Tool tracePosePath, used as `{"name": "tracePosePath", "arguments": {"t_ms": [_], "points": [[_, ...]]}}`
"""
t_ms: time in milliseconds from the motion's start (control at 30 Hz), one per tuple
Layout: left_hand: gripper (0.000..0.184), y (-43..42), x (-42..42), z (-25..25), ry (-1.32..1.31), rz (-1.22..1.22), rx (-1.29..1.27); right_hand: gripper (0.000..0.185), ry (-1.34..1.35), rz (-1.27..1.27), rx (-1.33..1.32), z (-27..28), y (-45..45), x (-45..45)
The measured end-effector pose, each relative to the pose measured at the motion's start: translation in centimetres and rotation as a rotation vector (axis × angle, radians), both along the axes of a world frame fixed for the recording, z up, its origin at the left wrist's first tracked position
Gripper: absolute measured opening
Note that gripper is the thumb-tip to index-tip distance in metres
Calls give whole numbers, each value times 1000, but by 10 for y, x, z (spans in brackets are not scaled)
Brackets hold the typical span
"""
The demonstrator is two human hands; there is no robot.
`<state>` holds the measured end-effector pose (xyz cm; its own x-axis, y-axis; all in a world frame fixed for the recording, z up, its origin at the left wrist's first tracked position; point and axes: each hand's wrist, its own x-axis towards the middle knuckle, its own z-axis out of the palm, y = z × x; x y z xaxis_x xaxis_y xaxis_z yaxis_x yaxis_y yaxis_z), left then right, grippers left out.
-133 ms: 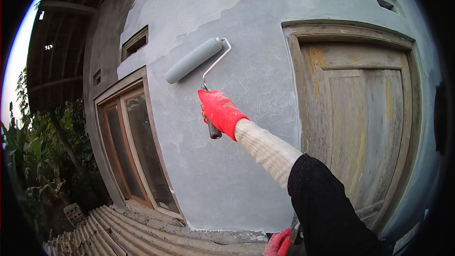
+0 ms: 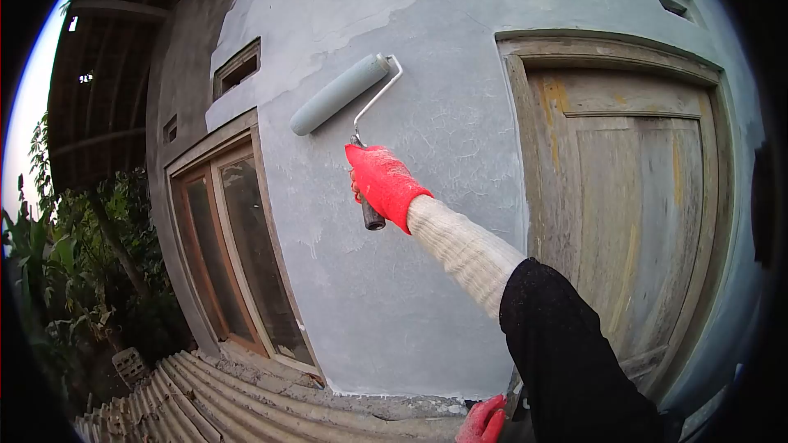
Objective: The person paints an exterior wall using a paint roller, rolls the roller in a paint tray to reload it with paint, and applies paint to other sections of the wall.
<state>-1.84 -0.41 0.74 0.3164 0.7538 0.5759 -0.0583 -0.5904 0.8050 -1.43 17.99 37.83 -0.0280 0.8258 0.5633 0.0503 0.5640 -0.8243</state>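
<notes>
Held in the right hand (image 2: 382,184), to the left of the wooden door (image 2: 603,205) and level with its upper part: paint roller (image 2: 341,96), tilted, with the end nearer the door raised. Fingers of the right hand clamped around the dark handle (image 2: 373,217), with the wire frame (image 2: 382,97) rising from the grip to the raised end. Set close to the grey wall (image 2: 394,295); roller contact with the surface impossible to tell. Fitted on the right hand: red glove, with cream knitted cuff (image 2: 464,250) and black sleeve (image 2: 566,344) behind, crossing in front of the door's lower left. Visible low, left of the door's foot: left hand (image 2: 480,421), also red-gloved, cut off by the lower edge; finger state impossible to tell. Located between roller and door: crinkled wall surface. Located farther left of the door: glazed window (image 2: 238,246), then plants (image 2: 82,279). Laid low and left of the door: corrugated sheets (image 2: 197,398). Set above the door's right part: vent opening (image 2: 673,4).
</notes>
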Motion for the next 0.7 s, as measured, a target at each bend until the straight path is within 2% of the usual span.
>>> {"name": "tracePosePath", "arguments": {"t_ms": [33,133,167,233,333,433,533,700], "points": [[32,2,7,2,-83,-115,-206,27,15,18,23,2,0,-1],[32,9,9,-13,-165,-185,-338,27,117,46,62,0,-6,-2],[32,10,7,-20,-160,-181,-343,27,123,47,57,-3,-9,1],[32,12,8,-29,-110,-84,-152,27,189,29,76,-13,-23,13],[32,8,9,-28,-54,-79,-96,27,224,10,86,-40,-43,33],[33,-6,5,-9,-19,-124,-138,26,232,-40,64,-70,-62,59],[33,4,16,-39,-4,-113,-86,25,207,-125,21,-99,-91,83],[31,-9,24,-35,36,-228,-181,22,75,-293,-70,-139,-138,137]]}}
